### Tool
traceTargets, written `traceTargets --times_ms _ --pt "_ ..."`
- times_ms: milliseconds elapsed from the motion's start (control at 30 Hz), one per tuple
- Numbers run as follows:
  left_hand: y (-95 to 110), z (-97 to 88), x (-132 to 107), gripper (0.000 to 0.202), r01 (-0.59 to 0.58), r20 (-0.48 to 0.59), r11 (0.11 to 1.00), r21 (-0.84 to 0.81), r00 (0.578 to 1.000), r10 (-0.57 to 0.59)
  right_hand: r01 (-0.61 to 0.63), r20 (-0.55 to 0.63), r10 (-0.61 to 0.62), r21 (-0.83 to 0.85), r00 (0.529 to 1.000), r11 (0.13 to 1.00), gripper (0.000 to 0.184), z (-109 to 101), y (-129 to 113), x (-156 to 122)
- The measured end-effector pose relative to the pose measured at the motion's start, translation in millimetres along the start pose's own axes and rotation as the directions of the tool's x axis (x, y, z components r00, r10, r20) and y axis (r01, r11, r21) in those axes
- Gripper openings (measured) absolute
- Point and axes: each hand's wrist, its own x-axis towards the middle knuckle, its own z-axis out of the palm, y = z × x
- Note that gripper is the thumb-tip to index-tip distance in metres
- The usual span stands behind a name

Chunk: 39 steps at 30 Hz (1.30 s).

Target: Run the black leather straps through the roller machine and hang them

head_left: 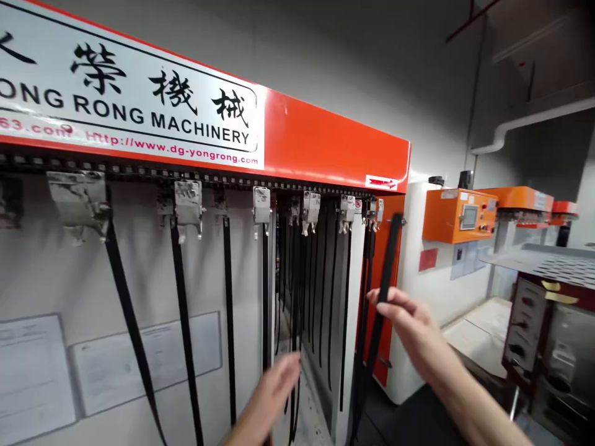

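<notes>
My right hand (411,328) is raised in front of the machine, its fingers closed around a long black strap (388,260) that stands nearly upright. My left hand (274,387) is lower and to the left, fingers stretched out and blurred, next to the hanging black straps (292,297). Several black straps dangle from metal clips (310,210) on a chain rail under an orange header (325,139) with a white sign (125,99) reading "RONG MACHINERY".
Papers (139,365) are stuck on the machine's white front panel at the left. An orange control box (458,217) with a small screen is mounted at the right. A dark metal cabinet (543,328) with a perforated top stands at the far right.
</notes>
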Motion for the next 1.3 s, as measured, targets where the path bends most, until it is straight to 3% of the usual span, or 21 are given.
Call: traceTargets --times_ms 67,133,200,300,400,533,800,967,1133,1300 --pt "60.3 -9.8 21.0 0.039 -0.176 -0.128 0.982 0.075 0.974 0.184 -0.042 0.059 0.042 0.014 0.997 0.999 0.018 7.2 32.9 1.5" --pt "123.8 -12.3 45.4 0.039 -0.378 -0.202 0.911 0.166 0.891 0.407 -0.074 0.101 0.072 0.017 0.992 0.997 0.020 13.3 56.6 4.6" --pt "178.1 -7.7 76.7 0.046 -0.491 -0.199 0.848 0.199 0.827 0.526 -0.106 0.130 0.103 0.016 0.986 0.994 0.023 17.9 71.8 9.3" --pt "231.0 4.3 132.8 0.059 -0.473 -0.230 0.849 0.235 0.821 0.522 -0.130 0.160 0.124 0.030 0.979 0.991 0.027 20.4 83.6 18.1" --pt "256.9 11.6 180.8 0.052 -0.407 -0.236 0.894 0.185 0.865 0.443 -0.131 0.189 0.117 0.062 0.975 0.989 0.028 17.5 88.0 27.4" --pt "272.8 12.3 207.9 0.041 -0.394 -0.242 0.918 0.039 0.888 0.391 -0.141 0.248 0.118 0.074 0.961 0.987 0.026 9.1 88.5 42.0" --pt "284.1 15.0 205.6 0.037 -0.318 -0.277 0.943 0.099 0.901 0.333 -0.145 0.320 0.094 0.138 0.943 0.980 0.020 0.0 85.5 80.8" --pt "283.9 14.9 204.0 0.038 -0.330 -0.231 0.939 0.100 0.910 0.345 -0.124 0.325 0.063 0.172 0.944 0.977 0.021 -0.2 86.0 103.1" --pt "278.9 17.2 201.7 0.040 -0.324 -0.241 0.943 0.071 0.912 0.332 -0.135 0.334 0.073 0.164 0.940 0.977 0.023 -0.1 90.2 116.1" --pt "252.9 24.9 183.3 0.040 -0.335 -0.253 0.942 0.025 0.909 0.330 -0.115 0.333 0.049 0.181 0.942 0.977 0.020 -2.0 94.8 120.5"
